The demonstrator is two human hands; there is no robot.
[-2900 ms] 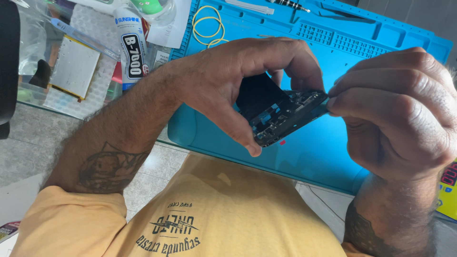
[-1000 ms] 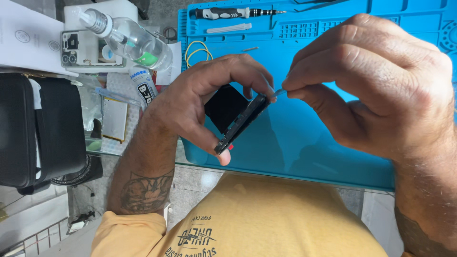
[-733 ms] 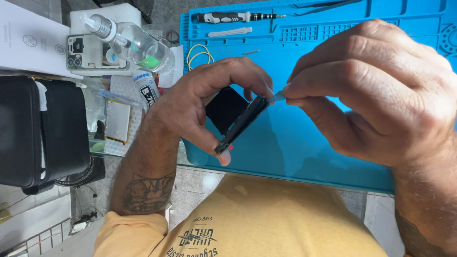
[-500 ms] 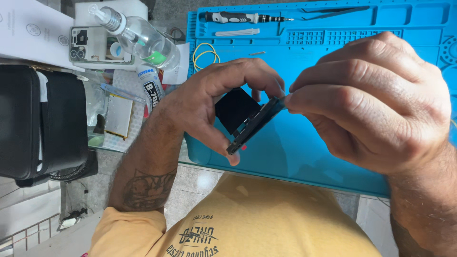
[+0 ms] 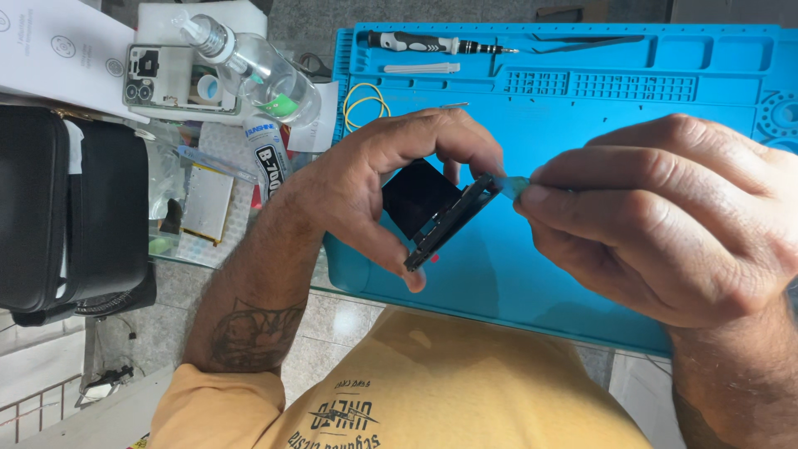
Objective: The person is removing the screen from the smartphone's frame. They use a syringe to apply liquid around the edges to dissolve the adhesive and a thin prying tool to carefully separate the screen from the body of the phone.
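Above the blue mat point(image 5: 582, 274), my left hand point(image 5: 391, 179) clamped the phone point(image 5: 436, 218) edge-up (exposing its seam) while my right hand point(image 5: 657, 224) pinched a thin pick point(image 5: 509, 186) against it.

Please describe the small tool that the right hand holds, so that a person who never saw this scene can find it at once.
Start at the big blue mat on the table. Above its middle, the left hand holds a dark phone on edge, and the right hand pinches a pick against the phone's upper end. The pick is a thin, pale blue-green sliver, far smaller than the screwdriver and tweezers lying along the mat's far edge.
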